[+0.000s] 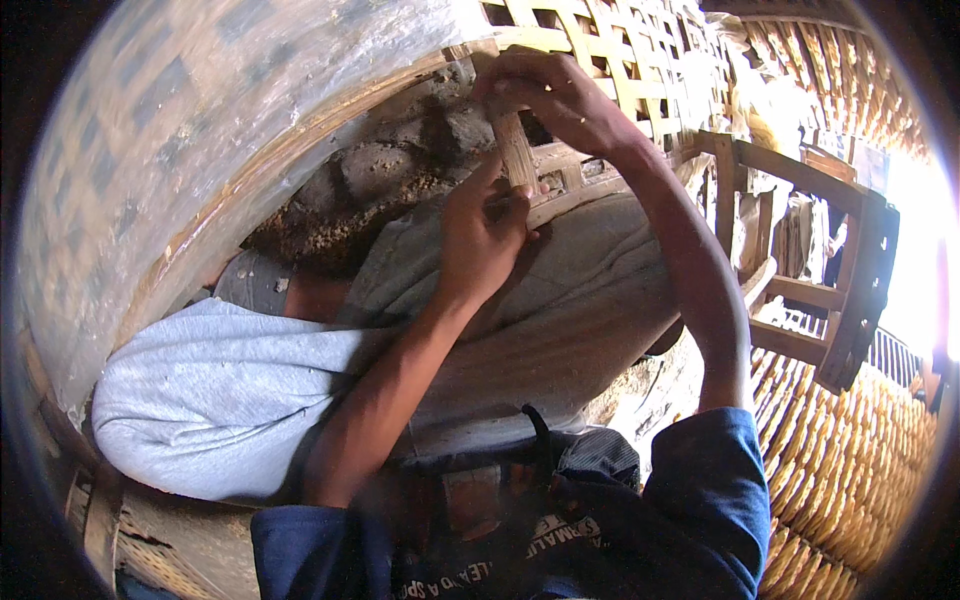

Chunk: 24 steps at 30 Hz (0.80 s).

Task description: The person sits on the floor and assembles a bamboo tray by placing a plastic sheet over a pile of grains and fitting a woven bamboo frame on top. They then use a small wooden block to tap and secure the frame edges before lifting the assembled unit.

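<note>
My left hand (482,235) grips the lower end of a short, flat bamboo strip (515,150), thumb and fingers closed on it. Higher up, my right hand (555,95) is curled over the upper end of the same strip, its fingertips partly hidden. The strip lies against the edge of an open-weave bamboo lattice (640,65), whose pale bands cross in a grid beyond and right of my hands. Beneath them, my legs are folded in grey trousers (540,300).
A curved grey wall (200,110) with a brown rim rises on the left. Dark, crumbly lumps (340,200) lie between it and my legs. At right stands a wooden frame (800,290) with bars. Rows of yellowish, ribbed wickerlike material (840,440) fill the lower right.
</note>
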{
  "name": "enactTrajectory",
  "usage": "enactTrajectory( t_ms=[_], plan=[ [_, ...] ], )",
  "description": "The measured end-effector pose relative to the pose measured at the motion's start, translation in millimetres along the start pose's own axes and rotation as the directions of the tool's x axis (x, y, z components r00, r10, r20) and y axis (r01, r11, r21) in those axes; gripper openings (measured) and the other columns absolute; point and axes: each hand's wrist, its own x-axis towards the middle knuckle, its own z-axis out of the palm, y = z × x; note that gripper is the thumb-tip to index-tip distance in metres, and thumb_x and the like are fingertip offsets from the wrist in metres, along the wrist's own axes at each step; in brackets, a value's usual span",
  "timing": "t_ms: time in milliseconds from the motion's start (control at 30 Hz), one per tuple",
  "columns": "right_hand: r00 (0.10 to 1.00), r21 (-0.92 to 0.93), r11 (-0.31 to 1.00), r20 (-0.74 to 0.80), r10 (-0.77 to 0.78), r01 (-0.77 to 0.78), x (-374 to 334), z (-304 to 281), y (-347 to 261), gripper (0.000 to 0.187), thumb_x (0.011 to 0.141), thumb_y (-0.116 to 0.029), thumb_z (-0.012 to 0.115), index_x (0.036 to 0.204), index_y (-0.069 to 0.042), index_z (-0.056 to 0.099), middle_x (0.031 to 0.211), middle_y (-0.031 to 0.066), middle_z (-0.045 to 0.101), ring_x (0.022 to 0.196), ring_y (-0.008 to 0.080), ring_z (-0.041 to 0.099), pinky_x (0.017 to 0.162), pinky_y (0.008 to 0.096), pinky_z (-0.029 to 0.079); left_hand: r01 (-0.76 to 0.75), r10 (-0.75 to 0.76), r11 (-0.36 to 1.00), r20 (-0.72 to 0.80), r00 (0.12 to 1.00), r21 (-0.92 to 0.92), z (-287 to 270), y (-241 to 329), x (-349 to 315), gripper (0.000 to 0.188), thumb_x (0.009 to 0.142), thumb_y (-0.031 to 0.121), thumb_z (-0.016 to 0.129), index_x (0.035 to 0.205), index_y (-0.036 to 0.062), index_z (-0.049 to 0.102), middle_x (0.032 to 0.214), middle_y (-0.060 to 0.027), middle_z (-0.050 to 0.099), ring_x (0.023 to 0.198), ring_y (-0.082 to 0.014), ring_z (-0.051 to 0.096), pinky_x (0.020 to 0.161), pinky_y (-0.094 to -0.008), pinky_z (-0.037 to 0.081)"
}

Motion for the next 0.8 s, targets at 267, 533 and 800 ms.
enactTrajectory(
  t_ms=[267, 533, 800],
  plan=[
    [0.932, -0.053, 0.993, -0.352, 0.084, -0.110, -2.8, -35.5, -7.3, 0.024, 0.098, -0.020, 0.068, 0.115, -0.004, 0.067, 0.104, 0.0021, 0.070, 0.097, 0.0086, 0.063, 0.088, 0.0272, 0.052, -0.021, 0.020, 0.984, -0.006, 1.000, -0.176, 4.0, -3.2, 3.0, 0.048, 0.098, -0.003, 0.053, 0.145, 0.0001, 0.043, 0.109, -0.0180, 0.071, 0.100, -0.0217, 0.072, 0.060, -0.0275, 0.062],
    [0.989, -0.446, 0.891, -0.143, 0.021, -0.084, -11.5, -37.2, -16.9, 0.013, 0.086, -0.011, 0.070, 0.099, -0.011, 0.074, 0.086, 0.0067, 0.073, 0.074, 0.0165, 0.069, 0.068, 0.0319, 0.056, 0.129, -0.125, 0.978, 0.035, 0.991, -0.163, 0.0, 5.0, 5.5, 0.040, 0.100, 0.002, 0.054, 0.140, 0.0006, 0.049, 0.105, -0.0160, 0.073, 0.092, -0.0191, 0.073, 0.059, -0.0269, 0.063],
    [0.994, -0.546, 0.831, -0.067, 0.088, -0.110, -26.5, -21.6, -27.9, 0.012, 0.087, -0.019, 0.076, 0.094, -0.010, 0.078, 0.080, 0.0069, 0.074, 0.072, 0.0172, 0.071, 0.069, 0.0322, 0.057, 0.202, -0.201, 0.964, 0.024, 0.979, -0.170, -0.1, 17.2, 7.3, 0.027, 0.100, 0.007, 0.054, 0.126, -0.0009, 0.055, 0.102, -0.0162, 0.074, 0.087, -0.0187, 0.074, 0.056, -0.0270, 0.062]
  ],
)
